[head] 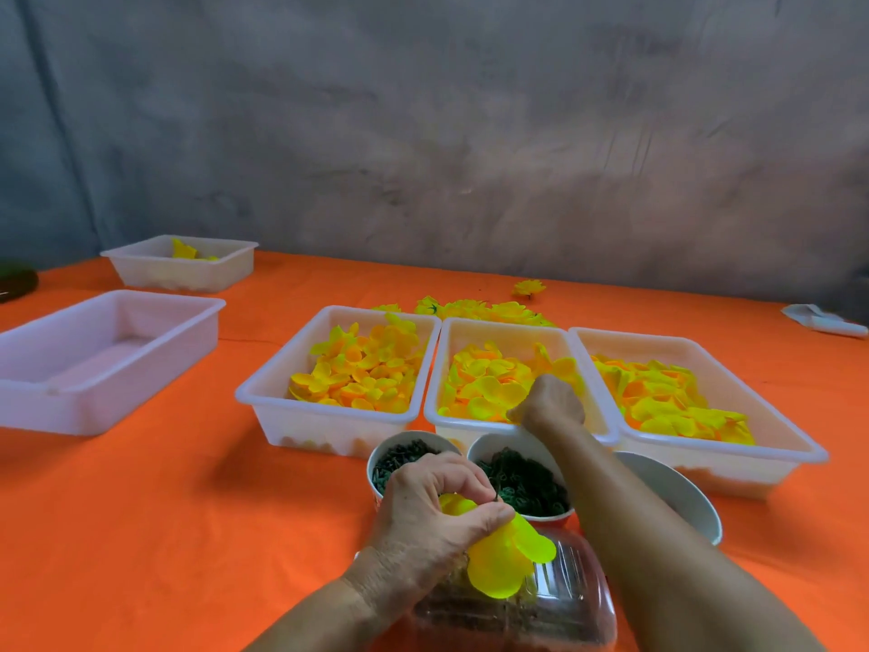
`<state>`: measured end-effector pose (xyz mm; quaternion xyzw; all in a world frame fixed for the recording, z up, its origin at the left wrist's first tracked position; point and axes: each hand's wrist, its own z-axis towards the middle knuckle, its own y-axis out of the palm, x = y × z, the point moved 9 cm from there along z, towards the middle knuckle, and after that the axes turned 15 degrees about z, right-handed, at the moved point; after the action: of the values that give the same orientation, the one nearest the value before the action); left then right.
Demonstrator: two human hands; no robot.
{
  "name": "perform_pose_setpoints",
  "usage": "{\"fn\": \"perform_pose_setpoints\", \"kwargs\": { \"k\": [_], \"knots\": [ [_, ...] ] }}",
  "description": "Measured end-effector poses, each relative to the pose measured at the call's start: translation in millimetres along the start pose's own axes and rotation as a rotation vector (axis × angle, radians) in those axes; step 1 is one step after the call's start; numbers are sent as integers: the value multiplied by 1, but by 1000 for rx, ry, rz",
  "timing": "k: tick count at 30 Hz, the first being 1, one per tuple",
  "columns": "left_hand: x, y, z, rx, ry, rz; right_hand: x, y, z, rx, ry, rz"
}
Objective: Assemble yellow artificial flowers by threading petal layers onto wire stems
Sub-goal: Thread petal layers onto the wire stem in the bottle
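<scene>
My left hand (pixel 435 508) is closed on a partly built yellow flower (pixel 505 557); its petal layers hang below my fingers and a thin dark wire stem tip shows above them. My right hand (pixel 550 402) reaches into the middle white tray (pixel 470 423) and rests on its yellow petals (pixel 484 385); its fingers are hidden, so I cannot tell what they hold. Two more petal trays flank it, the left tray (pixel 282 407) and the right tray (pixel 705 456).
Two paper cups of dark green parts (pixel 399 456) (pixel 522 487) and a third cup (pixel 686 491) stand near me. A clear plastic container (pixel 555 604) sits under my left hand. Finished flowers (pixel 489 309) lie behind the trays. Two white trays (pixel 103 355) (pixel 188 263) stand left on the orange tablecloth.
</scene>
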<state>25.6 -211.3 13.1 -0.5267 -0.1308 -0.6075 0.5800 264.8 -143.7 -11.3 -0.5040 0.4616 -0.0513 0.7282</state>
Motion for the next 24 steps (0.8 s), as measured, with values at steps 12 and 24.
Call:
{"fn": "perform_pose_setpoints", "kwargs": {
  "k": [12, 24],
  "knots": [
    [1, 1, 1, 8, 15, 2, 5, -30, 1, 138, -125, 365],
    [3, -1, -2, 11, 17, -11, -8, -53, -56, -19, -268, 826]
  ]
}}
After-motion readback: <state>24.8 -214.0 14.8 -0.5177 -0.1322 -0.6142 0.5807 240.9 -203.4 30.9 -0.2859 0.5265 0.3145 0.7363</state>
